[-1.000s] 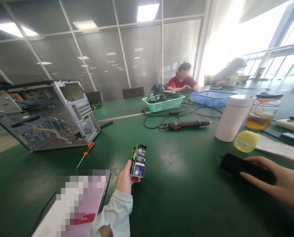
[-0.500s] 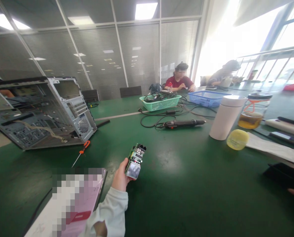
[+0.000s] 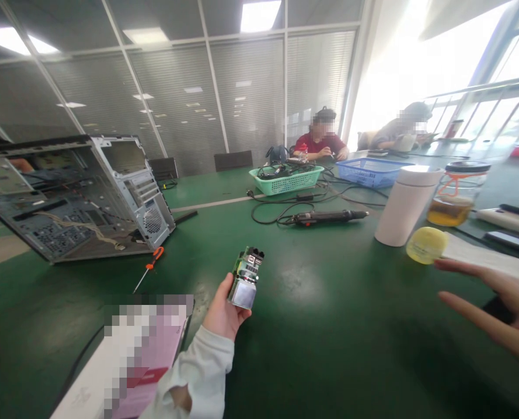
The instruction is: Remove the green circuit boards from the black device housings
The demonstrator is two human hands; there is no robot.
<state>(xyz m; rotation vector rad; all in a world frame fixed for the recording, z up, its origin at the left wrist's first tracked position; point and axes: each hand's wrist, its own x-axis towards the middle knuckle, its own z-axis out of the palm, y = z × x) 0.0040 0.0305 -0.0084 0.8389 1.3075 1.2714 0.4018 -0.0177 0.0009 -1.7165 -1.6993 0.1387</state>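
My left hand (image 3: 223, 310) is closed around a small green circuit board with metal connector ports (image 3: 245, 285). The board is held upright over the table, its ports facing me. At the right side, my right hand (image 3: 504, 305) is open, with its fingers apart and holding nothing. Its fingertips are close to a round yellow object (image 3: 426, 245). A black object (image 3: 500, 309) is partly hidden behind this hand, and I cannot make out its kind. A screwdriver with an orange handle (image 3: 155, 257) rests on the table, left of the circuit board.
An opened computer case (image 3: 150, 198) stands at left, near a pink-and-white box (image 3: 155, 361). Farther back are a corded electric screwdriver (image 3: 329, 217), a green basket of cables (image 3: 288, 183) and a blue basket (image 3: 368, 173). A white tumbler (image 3: 401, 209) and a jar (image 3: 454, 198) stand right. Two people sit beyond.
My right hand has come further into view from the right edge, its fingers now spread in front of the black object. My left hand still holds the circuit board.
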